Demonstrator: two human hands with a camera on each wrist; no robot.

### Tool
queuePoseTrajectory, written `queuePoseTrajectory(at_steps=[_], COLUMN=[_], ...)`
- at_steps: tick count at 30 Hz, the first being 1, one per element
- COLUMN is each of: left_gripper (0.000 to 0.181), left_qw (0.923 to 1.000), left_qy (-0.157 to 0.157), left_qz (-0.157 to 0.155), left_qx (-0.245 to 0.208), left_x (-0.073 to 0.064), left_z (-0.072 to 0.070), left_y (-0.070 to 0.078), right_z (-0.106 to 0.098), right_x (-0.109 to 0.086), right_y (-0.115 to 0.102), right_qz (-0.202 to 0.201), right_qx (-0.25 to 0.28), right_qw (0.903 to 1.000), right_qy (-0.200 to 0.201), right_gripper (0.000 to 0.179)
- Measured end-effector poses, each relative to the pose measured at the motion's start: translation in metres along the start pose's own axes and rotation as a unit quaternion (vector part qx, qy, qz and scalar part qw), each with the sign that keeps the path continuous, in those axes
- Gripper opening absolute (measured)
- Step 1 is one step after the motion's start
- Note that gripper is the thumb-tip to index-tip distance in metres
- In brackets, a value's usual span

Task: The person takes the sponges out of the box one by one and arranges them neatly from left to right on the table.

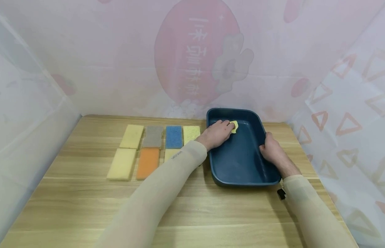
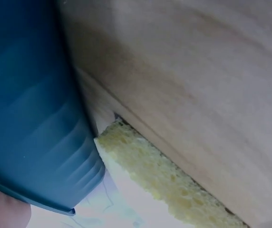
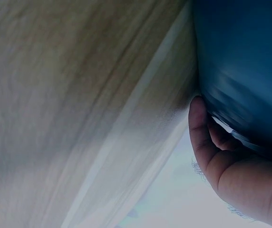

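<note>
A dark blue rectangular basin [image 1: 242, 158] stands on the right part of the table. My left hand [image 1: 218, 133] reaches over its left rim, fingers curled on a crumpled yellow sponge [image 1: 235, 126] against the inside; most of that sponge is hidden by the hand. With my right hand [image 1: 272, 151] I grip the basin's right wall, thumb over the rim. In the right wrist view, fingers [image 3: 203, 130] press the outer side of the basin [image 3: 250, 61]. In the left wrist view, a yellow porous sponge [image 2: 160, 178] lies beside the basin [image 2: 36, 128].
Left of the basin, sponges lie in two rows: pale yellow [image 1: 131, 136], grey [image 1: 153, 136], blue [image 1: 174, 136] and yellow [image 1: 191, 133] behind; pale yellow [image 1: 121, 164], orange [image 1: 148, 163] and one partly covered pale yellow sponge [image 1: 170, 154] in front. Printed curtains [image 1: 118, 69] border the wooden table [image 1: 71, 203].
</note>
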State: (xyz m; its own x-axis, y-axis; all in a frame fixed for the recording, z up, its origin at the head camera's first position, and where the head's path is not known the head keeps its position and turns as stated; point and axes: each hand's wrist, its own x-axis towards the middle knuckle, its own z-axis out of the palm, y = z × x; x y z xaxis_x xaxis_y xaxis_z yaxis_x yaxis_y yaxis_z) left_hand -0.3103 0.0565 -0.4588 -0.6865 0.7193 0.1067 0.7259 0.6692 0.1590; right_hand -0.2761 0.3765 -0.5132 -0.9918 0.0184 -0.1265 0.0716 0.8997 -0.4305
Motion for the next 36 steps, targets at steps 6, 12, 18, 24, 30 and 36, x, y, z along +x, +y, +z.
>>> queuePoseTrajectory(at_steps=[6, 12, 18, 24, 30, 36], left_gripper=[0.041, 0.038, 0.037, 0.036, 0.036, 0.034], left_qw=[1.0, 0.999, 0.9967, 0.9945, 0.9966, 0.9955], left_qy=[-0.004, 0.016, 0.022, 0.038, 0.057, 0.085], left_qz=[0.007, 0.01, 0.02, 0.015, 0.029, 0.041], left_qx=[0.006, -0.041, -0.075, -0.097, -0.052, -0.009], left_x=[-0.004, -0.011, -0.023, -0.041, -0.058, -0.076], left_z=[-0.016, -0.033, -0.049, -0.07, -0.094, -0.113], left_y=[0.003, 0.002, 0.005, 0.008, 0.012, 0.015], right_z=[-0.018, -0.005, 0.004, -0.004, -0.014, -0.002], right_x=[-0.026, -0.007, 0.003, -0.006, -0.019, -0.003], right_y=[-0.035, -0.009, 0.005, -0.009, -0.028, -0.004], right_qz=[0.002, -0.012, 0.004, 0.009, 0.008, 0.012], right_qx=[-0.002, -0.014, -0.018, -0.011, -0.002, -0.01], right_qw=[0.9998, 0.9998, 0.9998, 0.9999, 0.9998, 0.9999], right_qy=[-0.019, -0.003, 0.011, -0.003, -0.019, -0.005], right_gripper=[0.076, 0.077, 0.077, 0.077, 0.078, 0.08])
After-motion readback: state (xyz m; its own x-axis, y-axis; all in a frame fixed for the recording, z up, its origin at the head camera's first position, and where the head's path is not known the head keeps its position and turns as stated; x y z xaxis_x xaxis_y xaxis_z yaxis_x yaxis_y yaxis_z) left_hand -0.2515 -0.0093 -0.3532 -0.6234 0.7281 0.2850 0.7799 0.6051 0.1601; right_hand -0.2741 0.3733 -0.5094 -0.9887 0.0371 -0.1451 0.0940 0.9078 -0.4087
